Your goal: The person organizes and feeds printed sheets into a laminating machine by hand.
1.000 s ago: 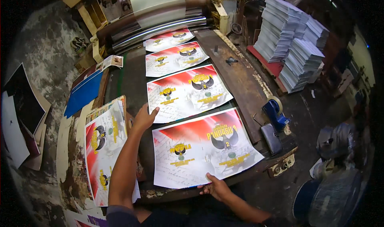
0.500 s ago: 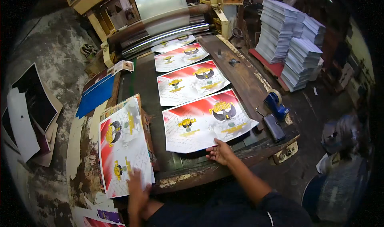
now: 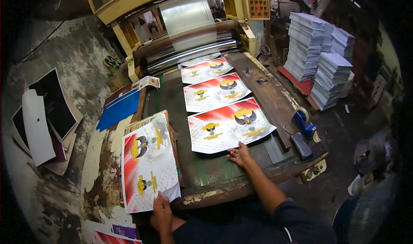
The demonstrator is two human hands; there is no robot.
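Note:
On the flat machine bed lies a row of red-and-white printed sheets running up to the rollers. My right hand (image 3: 241, 155) is at the near edge of the closest printed sheet (image 3: 228, 128), its thumb against the edge and its fingers curled below, pinching it. A stack of like sheets stands at the bed's left, and its top sheet (image 3: 148, 158) has a lifted near right corner. At that stack's near edge my left hand (image 3: 162, 211) touches the paper with its fingers stretched out, holding nothing I can see.
Shiny rollers (image 3: 193, 52) cross the bed's far end under a hanging clear film (image 3: 189, 20). A blue tape dispenser (image 3: 303, 122) and a dark case (image 3: 301, 145) sit at the right edge. Tall paper stacks (image 3: 303, 46) stand beyond; a blue sheet (image 3: 120, 110) lies left.
The row of sheets has moved away toward the rollers, my right hand going along with the closest one. My left hand has slid back from over the stacked sheet to its near edge.

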